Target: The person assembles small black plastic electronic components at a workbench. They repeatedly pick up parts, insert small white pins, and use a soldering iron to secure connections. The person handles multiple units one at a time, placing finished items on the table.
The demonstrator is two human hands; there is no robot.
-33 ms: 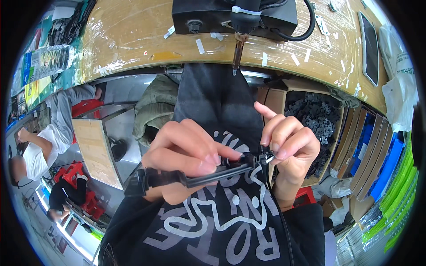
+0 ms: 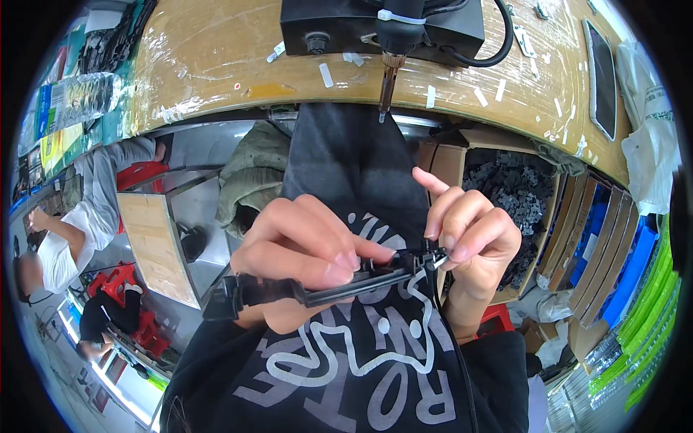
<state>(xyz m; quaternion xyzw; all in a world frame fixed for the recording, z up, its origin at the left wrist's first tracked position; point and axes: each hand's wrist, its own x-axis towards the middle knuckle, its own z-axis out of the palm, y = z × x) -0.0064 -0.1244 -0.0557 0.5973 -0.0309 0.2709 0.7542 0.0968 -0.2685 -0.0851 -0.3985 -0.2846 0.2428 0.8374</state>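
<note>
My left hand (image 2: 299, 249) is closed round a long, narrow black plastic part (image 2: 354, 290), held in front of my chest with its wide end to the left. At the part's right end, my right hand (image 2: 476, 242) pinches with thumb and fingers beside a small shiny piece (image 2: 437, 262), too small to name. The little finger of that hand points up and away. Beyond both hands, a soldering-iron-like tool (image 2: 390, 68) hangs tip down at the bench edge.
The wooden bench (image 2: 216, 65) carries a black box (image 2: 332, 29), scattered white strips and a phone (image 2: 600, 79). Below right are a bin of small black parts (image 2: 505, 195), cartons (image 2: 577, 238) and green packs (image 2: 650, 325). Two people (image 2: 72, 245) sit at left near red stools (image 2: 115, 281).
Hardly anything differs. The fingers of my right hand have shifted very slightly at the part's right end.
</note>
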